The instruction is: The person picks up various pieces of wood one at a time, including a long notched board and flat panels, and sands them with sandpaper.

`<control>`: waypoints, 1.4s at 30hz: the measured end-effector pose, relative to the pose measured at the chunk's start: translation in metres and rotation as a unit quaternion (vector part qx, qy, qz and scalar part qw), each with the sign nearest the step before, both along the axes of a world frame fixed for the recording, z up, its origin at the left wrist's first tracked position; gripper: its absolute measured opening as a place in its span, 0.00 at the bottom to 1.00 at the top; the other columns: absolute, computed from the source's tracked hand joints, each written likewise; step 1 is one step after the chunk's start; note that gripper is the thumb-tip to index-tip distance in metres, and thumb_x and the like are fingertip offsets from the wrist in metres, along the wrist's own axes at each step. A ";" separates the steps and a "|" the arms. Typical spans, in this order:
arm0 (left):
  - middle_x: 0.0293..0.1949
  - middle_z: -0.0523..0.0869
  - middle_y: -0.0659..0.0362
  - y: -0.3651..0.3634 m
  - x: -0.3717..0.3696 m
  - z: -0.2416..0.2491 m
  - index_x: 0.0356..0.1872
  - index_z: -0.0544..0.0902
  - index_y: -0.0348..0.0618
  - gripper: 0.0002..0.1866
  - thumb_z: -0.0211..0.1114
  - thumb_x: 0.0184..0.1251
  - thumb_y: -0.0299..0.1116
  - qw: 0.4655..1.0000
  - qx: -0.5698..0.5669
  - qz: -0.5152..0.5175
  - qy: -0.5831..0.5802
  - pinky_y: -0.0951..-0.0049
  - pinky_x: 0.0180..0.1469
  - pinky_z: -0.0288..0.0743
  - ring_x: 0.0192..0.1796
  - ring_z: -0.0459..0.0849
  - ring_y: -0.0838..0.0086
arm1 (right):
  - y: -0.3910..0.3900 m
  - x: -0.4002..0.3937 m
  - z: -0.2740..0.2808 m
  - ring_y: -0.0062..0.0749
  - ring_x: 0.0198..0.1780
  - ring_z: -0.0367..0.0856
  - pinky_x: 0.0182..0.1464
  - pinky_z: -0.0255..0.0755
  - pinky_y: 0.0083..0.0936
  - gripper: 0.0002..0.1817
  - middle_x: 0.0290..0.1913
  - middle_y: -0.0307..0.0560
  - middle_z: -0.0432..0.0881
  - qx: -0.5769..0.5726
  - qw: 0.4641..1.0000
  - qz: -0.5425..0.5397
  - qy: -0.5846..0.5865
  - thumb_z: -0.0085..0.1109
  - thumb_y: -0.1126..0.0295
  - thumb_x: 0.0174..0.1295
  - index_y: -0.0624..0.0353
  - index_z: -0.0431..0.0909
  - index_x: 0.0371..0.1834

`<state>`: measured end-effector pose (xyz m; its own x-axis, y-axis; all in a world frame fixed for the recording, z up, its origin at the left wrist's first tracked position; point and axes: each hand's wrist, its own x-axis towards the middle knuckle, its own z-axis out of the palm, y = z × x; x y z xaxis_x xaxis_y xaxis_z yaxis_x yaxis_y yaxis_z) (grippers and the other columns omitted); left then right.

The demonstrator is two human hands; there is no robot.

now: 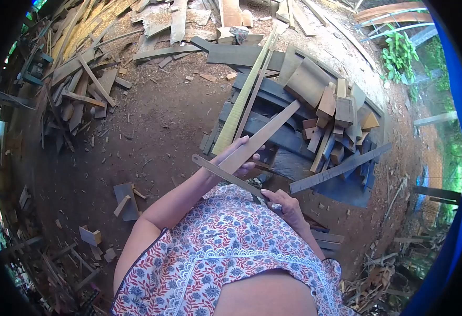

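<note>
My left hand [244,158] is wrapped round a long flat light-brown wooden strip [265,135], which slants up to the right. Across the near end of that strip lies a narrow dark flat bar [226,174] with a small hole at its far left end. At the bar's right end, my right hand [283,204] holds it with closed fingers, in front of the patterned clothing. Just beyond my left hand, a long yellowish strip [244,100] leans upward over dark boards.
A heap of wood blocks [341,108] stands on dark boards at the right, with a long grey slat [341,168] in front. Scrap wood [81,87] is piled at the upper left. A small board [127,203] lies on the dirt floor at the left.
</note>
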<state>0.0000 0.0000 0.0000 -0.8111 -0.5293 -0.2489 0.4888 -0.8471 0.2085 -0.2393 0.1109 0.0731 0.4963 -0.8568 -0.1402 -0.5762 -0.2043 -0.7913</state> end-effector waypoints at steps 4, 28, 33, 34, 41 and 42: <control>0.37 0.75 0.60 -0.007 -0.011 0.001 0.64 0.65 0.36 0.31 0.46 0.75 0.55 0.999 0.032 0.016 0.002 0.87 0.22 0.65 0.27 0.71 0.82 | -0.006 -0.011 0.003 0.37 0.30 0.80 0.34 0.77 0.31 0.25 0.32 0.46 0.77 -0.024 0.999 0.002 -0.024 0.61 0.71 0.59 0.44 0.75 0.62; 0.34 0.76 0.61 -0.010 0.022 0.034 0.67 0.60 0.48 0.24 0.51 0.76 0.43 0.974 -0.039 -0.094 -0.201 0.81 0.26 0.75 0.25 0.75 0.81 | -0.037 -0.067 -0.064 0.46 0.51 0.82 0.52 0.73 0.29 0.19 0.52 0.55 0.82 -0.006 0.985 -0.160 0.060 0.55 0.67 0.66 0.54 0.75 0.61; 0.34 0.75 0.61 0.009 0.055 0.072 0.68 0.59 0.48 0.25 0.52 0.75 0.39 0.967 -0.075 -0.126 -0.207 0.84 0.18 0.70 0.22 0.74 0.83 | -0.050 -0.074 -0.069 0.49 0.38 0.81 0.40 0.73 0.38 0.18 0.37 0.53 0.80 -0.061 0.988 -0.127 0.064 0.51 0.64 0.69 0.46 0.75 0.61; 0.34 0.75 0.61 0.015 0.062 0.078 0.68 0.59 0.46 0.25 0.52 0.74 0.39 0.966 -0.101 -0.132 -0.198 0.85 0.17 0.69 0.21 0.73 0.83 | -0.060 -0.086 -0.081 0.49 0.41 0.82 0.42 0.74 0.37 0.18 0.40 0.53 0.81 -0.126 0.973 -0.187 0.044 0.50 0.65 0.70 0.48 0.75 0.61; 0.33 0.78 0.58 0.027 0.081 0.085 0.66 0.63 0.40 0.28 0.58 0.71 0.40 0.964 -0.129 -0.132 -0.190 0.84 0.19 0.72 0.20 0.75 0.82 | -0.087 -0.156 -0.052 0.45 0.57 0.79 0.54 0.73 0.34 0.19 0.59 0.54 0.79 -0.175 0.874 -0.451 0.045 0.46 0.68 0.72 0.56 0.72 0.64; 0.34 0.78 0.58 0.019 0.073 0.079 0.66 0.65 0.39 0.27 0.58 0.70 0.41 0.962 -0.145 -0.087 -0.216 0.83 0.21 0.73 0.22 0.76 0.81 | -0.080 -0.157 -0.049 0.44 0.58 0.79 0.55 0.72 0.33 0.20 0.60 0.54 0.78 -0.120 0.858 -0.499 0.033 0.45 0.68 0.72 0.58 0.71 0.65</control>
